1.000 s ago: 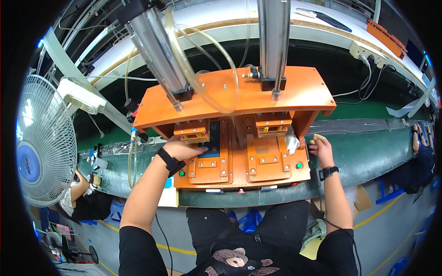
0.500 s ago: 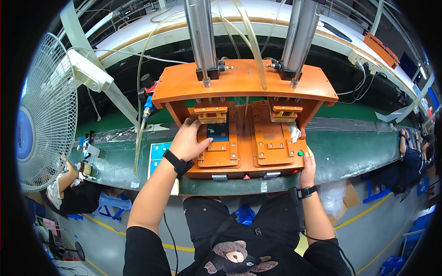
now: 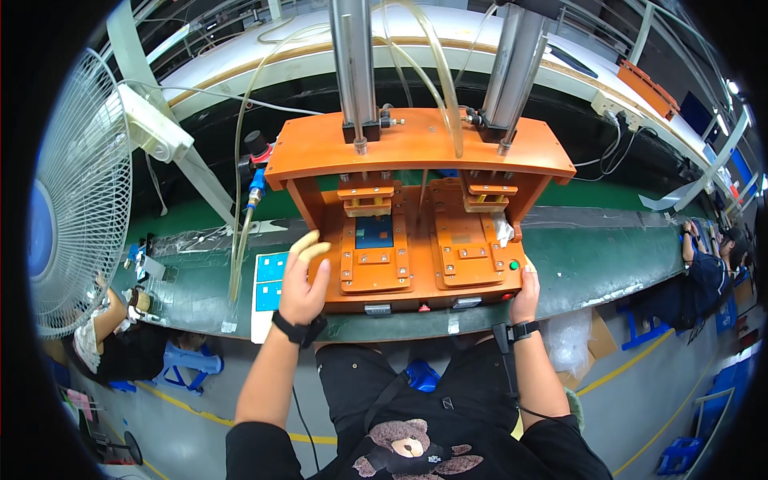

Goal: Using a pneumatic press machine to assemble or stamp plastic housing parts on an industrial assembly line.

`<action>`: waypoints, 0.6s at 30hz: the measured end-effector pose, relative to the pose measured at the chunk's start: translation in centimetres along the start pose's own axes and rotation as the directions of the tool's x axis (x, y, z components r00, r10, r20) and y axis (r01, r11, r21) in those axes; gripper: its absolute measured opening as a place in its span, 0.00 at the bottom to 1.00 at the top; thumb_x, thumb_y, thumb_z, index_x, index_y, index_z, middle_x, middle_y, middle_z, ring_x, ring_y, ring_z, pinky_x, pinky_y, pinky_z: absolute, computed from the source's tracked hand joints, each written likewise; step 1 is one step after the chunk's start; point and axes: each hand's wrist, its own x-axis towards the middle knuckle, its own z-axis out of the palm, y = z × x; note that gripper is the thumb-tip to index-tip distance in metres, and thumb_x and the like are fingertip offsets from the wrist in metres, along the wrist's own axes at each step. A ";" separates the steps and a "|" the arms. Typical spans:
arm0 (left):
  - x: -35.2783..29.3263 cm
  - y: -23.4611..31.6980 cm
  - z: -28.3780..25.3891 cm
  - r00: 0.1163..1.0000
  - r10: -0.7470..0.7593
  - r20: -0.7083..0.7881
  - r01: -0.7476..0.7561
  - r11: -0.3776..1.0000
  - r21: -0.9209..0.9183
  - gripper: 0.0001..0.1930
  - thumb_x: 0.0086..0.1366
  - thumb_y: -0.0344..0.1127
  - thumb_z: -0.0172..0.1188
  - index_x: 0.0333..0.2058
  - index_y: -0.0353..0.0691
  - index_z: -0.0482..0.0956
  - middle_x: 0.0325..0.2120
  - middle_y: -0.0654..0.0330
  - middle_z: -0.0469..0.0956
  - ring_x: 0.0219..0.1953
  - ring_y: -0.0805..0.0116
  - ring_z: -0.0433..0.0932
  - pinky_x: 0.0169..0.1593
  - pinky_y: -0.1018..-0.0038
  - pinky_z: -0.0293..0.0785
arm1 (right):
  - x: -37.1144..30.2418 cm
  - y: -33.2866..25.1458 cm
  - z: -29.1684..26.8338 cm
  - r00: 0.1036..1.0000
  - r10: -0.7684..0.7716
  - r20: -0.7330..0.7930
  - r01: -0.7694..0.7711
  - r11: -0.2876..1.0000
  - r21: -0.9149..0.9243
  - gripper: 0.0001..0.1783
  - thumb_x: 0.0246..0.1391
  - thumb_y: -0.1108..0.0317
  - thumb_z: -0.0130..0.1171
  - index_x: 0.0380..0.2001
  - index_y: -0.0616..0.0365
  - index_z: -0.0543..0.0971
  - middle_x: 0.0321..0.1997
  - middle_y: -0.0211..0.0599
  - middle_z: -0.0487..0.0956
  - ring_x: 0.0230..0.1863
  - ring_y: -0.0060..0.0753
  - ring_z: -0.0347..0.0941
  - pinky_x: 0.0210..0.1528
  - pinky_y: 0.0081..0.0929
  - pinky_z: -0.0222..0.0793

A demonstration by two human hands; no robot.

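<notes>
An orange two-station press (image 3: 424,128) stands on the green bench before me. In its left fixture (image 3: 376,276) lies a flat dark-blue piece (image 3: 370,236), under a raised press head (image 3: 368,206). My left hand (image 3: 307,284) hovers just left of that fixture, fingers apart and holding nothing; yellowish covers sit on some fingertips. At the press's front right corner is my right hand (image 3: 526,298), its fingers stretched along the side, near a green button (image 3: 514,265). The right fixture (image 3: 472,272) shows no blue piece.
A sheet with blue squares (image 3: 270,296) lies on the bench left of the press. Further left stands a white fan (image 3: 80,192). Air hoses (image 3: 240,200) hang by the press. A crumpled white wad (image 3: 503,230) sits beside the right press head. Other people sit at both sides.
My left hand has drawn back from the left fixture, toward me and to the left, uncovering the blue piece. My right hand stays at the press's right corner.
</notes>
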 end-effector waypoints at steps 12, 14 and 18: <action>-8.5 -6.2 5.6 0.732 -0.640 -0.235 0.349 0.648 -0.677 0.24 0.75 0.46 0.41 0.58 0.31 0.65 0.52 0.52 0.72 0.54 0.64 0.72 0.58 0.70 0.66 | 0.1 1.2 1.2 0.999 0.034 -0.032 -0.030 0.992 0.126 0.21 0.66 0.66 0.47 0.56 0.68 0.71 0.53 0.39 0.76 0.54 0.26 0.71 0.59 0.24 0.64; -7.9 -5.8 6.2 0.744 -0.634 -0.210 0.339 0.630 -0.699 0.24 0.75 0.46 0.41 0.58 0.31 0.65 0.53 0.52 0.71 0.54 0.63 0.72 0.58 0.69 0.67 | 0.1 0.4 0.8 1.000 0.017 -0.020 -0.014 0.990 0.137 0.20 0.66 0.68 0.47 0.57 0.68 0.70 0.53 0.38 0.76 0.54 0.25 0.71 0.58 0.23 0.65; -6.9 -6.8 5.9 0.805 -0.572 -0.157 0.296 0.618 -0.729 0.25 0.76 0.46 0.38 0.60 0.32 0.63 0.55 0.52 0.70 0.56 0.62 0.71 0.59 0.67 0.67 | 0.0 -0.1 0.3 1.000 0.025 -0.009 -0.023 0.986 0.164 0.20 0.66 0.68 0.46 0.57 0.67 0.70 0.53 0.37 0.76 0.53 0.24 0.71 0.57 0.22 0.65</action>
